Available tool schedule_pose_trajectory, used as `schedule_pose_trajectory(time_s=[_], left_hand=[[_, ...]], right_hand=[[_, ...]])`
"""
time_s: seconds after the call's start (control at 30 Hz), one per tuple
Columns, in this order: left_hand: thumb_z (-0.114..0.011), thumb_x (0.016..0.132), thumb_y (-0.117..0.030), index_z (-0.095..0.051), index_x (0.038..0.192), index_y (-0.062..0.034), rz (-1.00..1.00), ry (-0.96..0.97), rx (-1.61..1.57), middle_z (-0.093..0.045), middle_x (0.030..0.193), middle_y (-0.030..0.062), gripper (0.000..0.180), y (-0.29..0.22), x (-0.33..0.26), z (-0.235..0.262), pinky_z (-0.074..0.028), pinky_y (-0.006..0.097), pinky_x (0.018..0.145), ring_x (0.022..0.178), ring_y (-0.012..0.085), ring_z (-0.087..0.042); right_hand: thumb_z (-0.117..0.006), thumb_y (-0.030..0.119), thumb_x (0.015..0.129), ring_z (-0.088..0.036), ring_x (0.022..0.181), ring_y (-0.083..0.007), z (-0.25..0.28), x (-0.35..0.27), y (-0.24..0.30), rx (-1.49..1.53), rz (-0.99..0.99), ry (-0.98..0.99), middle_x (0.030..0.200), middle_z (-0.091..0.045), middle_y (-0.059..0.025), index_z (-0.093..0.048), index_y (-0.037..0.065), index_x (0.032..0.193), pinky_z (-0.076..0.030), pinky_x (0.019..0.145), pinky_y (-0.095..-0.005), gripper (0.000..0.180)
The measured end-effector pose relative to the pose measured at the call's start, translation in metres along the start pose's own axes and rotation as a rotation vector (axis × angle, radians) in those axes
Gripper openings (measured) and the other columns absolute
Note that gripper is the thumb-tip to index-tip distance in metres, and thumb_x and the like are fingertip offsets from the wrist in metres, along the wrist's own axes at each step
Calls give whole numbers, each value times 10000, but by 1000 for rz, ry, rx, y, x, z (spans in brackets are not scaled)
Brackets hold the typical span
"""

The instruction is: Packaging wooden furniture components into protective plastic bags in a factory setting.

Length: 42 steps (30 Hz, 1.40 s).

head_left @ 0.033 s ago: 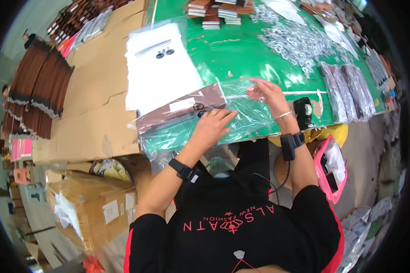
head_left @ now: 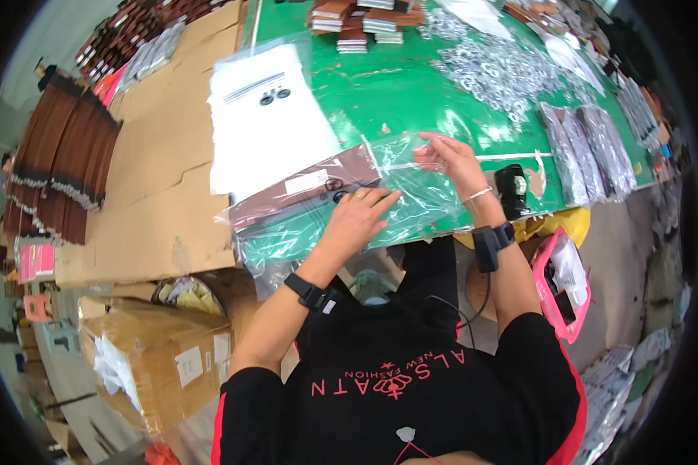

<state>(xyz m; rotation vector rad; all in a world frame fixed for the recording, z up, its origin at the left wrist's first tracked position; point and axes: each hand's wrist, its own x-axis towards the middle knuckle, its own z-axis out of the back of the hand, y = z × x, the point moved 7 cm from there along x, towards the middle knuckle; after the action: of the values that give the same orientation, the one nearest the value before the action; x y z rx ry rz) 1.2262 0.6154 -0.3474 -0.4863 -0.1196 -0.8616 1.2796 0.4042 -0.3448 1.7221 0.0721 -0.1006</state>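
Observation:
A clear plastic bag (head_left: 403, 174) lies across the front edge of the green table, with a flat brown piece (head_left: 256, 203) inside its left part. The brown piece carries a white label. My left hand (head_left: 357, 221) rests on the bag just below the brown piece, fingers stretched out and pressing lightly on the film. At the bag's right end my right hand (head_left: 451, 159) pinches the film between thumb and fingers. Behind the bag is a stack of white plastic bags (head_left: 275, 139) with dark printed marks.
A black object (head_left: 512, 192) stands right of my right hand. Farther back are a heap of metal rings (head_left: 488, 74) and stacked brown pieces (head_left: 364, 23). Wrapped bundles (head_left: 589, 151) lie at the right. Cardboard (head_left: 155, 155) covers the left side, beside stacked brown strips (head_left: 62, 147).

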Motion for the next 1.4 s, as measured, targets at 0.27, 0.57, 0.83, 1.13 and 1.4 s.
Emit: schedule_pose_trajectory(time_s=[0.27, 0.57, 0.83, 1.13, 1.4], left_hand=[[-749, 795, -230, -526, 1439, -248, -12, 101, 67, -551, 1355, 4, 682, 10, 2, 0, -411, 417, 895, 1165, 239, -545], [-760, 794, -251, -521, 1434, -250, 15, 110, 33, -522, 1400, 14, 683, 21, -7, -3, -403, 464, 935, 1194, 244, -532], [-757, 806, -259, -508, 1419, -197, -45, 51, -66, -493, 1394, 32, 664, 7, -9, -27, -392, 458, 961, 1234, 233, -492], [-759, 807, -271, -509, 1412, -179, 30, 34, 5, -494, 1388, 34, 662, 6, -5, -26, -375, 428, 987, 1250, 230, -471], [-791, 736, -276, -578, 1364, -226, 12, -14, 51, -563, 1354, 37, 665, 26, -12, -15, -429, 471, 918, 1206, 252, -547]], right_hand=[[-602, 231, 975, -687, 1050, -225, 87, 48, -7, -262, 57, -420, 1218, -681, -123, -593, 86, 1354, -544, 861, -348, 406], [-645, 189, 839, -499, 1322, -379, 139, 169, 17, -1398, 24, -684, 1586, -353, -99, -493, 200, 1432, -458, 1033, -535, 612], [-656, 278, 817, -657, 881, -368, 181, 163, 9, -1785, 238, -736, 849, -682, -151, -685, 104, 932, -481, 839, -492, 211], [-495, 378, 1015, -704, 693, -212, 214, 151, -69, -86, 115, -249, 999, -721, -147, -577, 40, 1164, -590, 600, -353, 379], [-531, 287, 1025, -676, 1048, -290, 59, -4, -46, 271, -131, -98, 1250, -645, -204, -544, -1, 1277, -553, 907, -409, 383]])
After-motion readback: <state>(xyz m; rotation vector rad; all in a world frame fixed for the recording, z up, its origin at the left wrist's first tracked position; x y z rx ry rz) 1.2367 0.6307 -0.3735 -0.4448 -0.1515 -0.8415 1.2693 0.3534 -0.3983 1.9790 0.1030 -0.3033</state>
